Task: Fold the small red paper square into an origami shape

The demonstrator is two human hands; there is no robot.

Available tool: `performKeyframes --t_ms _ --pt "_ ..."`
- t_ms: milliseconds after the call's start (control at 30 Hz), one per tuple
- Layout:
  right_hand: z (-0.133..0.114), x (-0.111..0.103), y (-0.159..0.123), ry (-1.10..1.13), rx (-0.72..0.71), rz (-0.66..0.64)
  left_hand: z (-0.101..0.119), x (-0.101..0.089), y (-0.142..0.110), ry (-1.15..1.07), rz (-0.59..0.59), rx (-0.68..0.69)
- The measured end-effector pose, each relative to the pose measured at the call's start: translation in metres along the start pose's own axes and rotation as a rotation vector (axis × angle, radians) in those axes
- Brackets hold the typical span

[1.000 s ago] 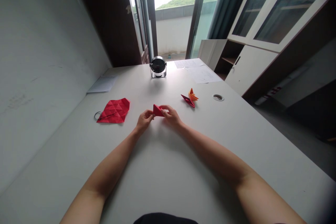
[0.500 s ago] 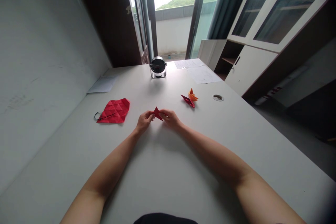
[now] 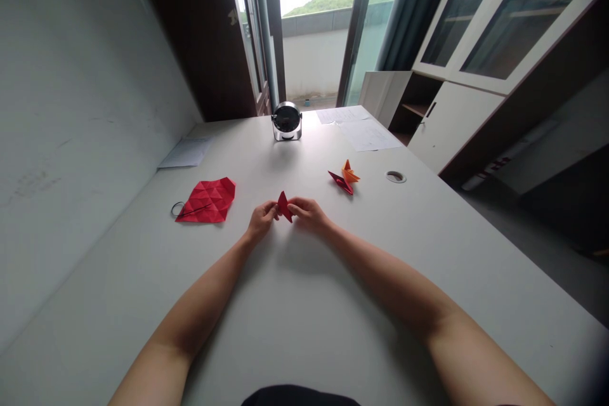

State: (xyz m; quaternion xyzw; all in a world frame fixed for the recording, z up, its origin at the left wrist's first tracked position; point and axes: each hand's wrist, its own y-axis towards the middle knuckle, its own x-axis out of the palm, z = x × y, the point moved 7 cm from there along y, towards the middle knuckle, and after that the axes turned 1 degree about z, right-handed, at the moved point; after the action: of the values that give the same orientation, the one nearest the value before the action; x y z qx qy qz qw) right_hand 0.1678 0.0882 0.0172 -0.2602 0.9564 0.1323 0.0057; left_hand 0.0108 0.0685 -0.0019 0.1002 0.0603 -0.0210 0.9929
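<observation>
Between my two hands, at the middle of the white table (image 3: 266, 330), is a small folded piece of red paper (image 3: 284, 205) with pointed ends. My left hand (image 3: 261, 218) pinches its left side, and my right hand (image 3: 309, 212) pinches its right side. To the right and farther off lie a dark red folded paper piece (image 3: 341, 183) and an orange folded paper piece (image 3: 350, 172), close together. On the left rests a creased red paper sheet (image 3: 214, 196) with a thin black loop (image 3: 177, 208) at its left edge.
A round black device on a silver stand (image 3: 287, 122) is at the far side of the table. Printed papers (image 3: 368, 135) lie at the back right, and another paper (image 3: 186, 152) by the left wall. A cable hole (image 3: 396, 176) sits near the right edge.
The red paper between my hands has turned a little, so its points now run more up and down. My hands have barely shifted, and everything else lies as before.
</observation>
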Motion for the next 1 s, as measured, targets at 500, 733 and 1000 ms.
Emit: performKeyframes --t_ms 500,733,1000 --pt "-0.003 -0.005 0.002 0.128 0.032 -0.004 -0.001 0.004 0.0 -0.033 -0.034 -0.014" --pt "0.002 -0.006 0.003 0.088 0.031 0.046 -0.001 0.003 0.0 -0.043 -0.043 -0.006" --pt "0.007 -0.007 -0.003 -0.222 -0.05 0.174 0.002 0.005 -0.001 -0.035 -0.024 -0.01"
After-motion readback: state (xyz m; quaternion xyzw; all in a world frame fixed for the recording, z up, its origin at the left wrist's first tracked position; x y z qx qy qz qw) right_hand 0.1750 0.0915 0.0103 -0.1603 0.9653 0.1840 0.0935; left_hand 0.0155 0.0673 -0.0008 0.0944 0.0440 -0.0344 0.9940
